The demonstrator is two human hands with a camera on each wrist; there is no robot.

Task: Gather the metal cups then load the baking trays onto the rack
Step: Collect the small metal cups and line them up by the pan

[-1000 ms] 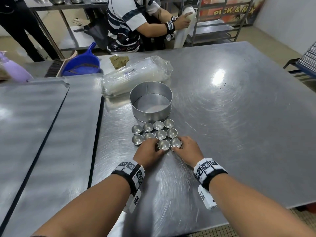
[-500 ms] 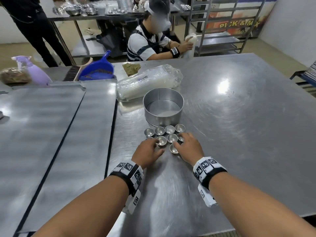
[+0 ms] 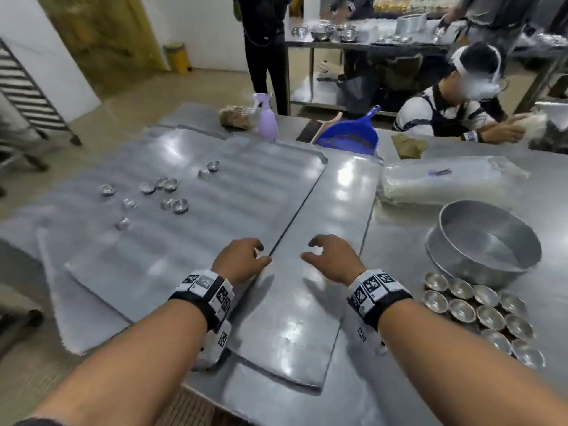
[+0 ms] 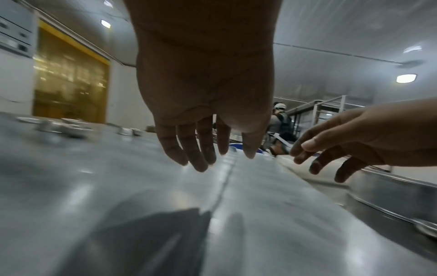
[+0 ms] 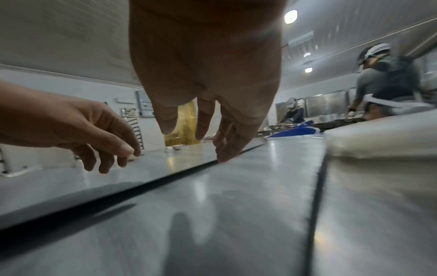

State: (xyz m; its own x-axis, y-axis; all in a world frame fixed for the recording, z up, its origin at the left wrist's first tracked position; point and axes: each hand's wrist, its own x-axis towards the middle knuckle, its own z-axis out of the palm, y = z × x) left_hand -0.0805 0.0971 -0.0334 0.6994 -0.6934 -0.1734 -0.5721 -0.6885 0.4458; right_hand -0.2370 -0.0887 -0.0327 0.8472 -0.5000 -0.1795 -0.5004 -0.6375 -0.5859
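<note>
Two flat baking trays lie side by side on the steel table: a left tray (image 3: 172, 241) and a right tray (image 3: 310, 302). Several small metal cups (image 3: 167, 184) lie scattered on the left tray's far part. A gathered cluster of cups (image 3: 479, 315) sits at the right beside a round cake tin (image 3: 482, 241). My left hand (image 3: 242, 259) hovers over the seam between the trays, fingers loosely curled and empty (image 4: 201, 149). My right hand (image 3: 332, 256) hovers over the right tray, fingers relaxed and empty (image 5: 212, 134).
A plastic-wrapped bundle (image 3: 445, 186) lies behind the tin. A blue dustpan (image 3: 350, 136), a brush and a purple spray bottle (image 3: 266, 121) stand at the table's far edge. A seated person (image 3: 455, 112) works at the far right. A tray rack (image 3: 24, 96) stands at the left.
Both hands have left the gathered cup cluster and swung left over the baking trays. My view has turned left, showing the scattered cups on the left tray.
</note>
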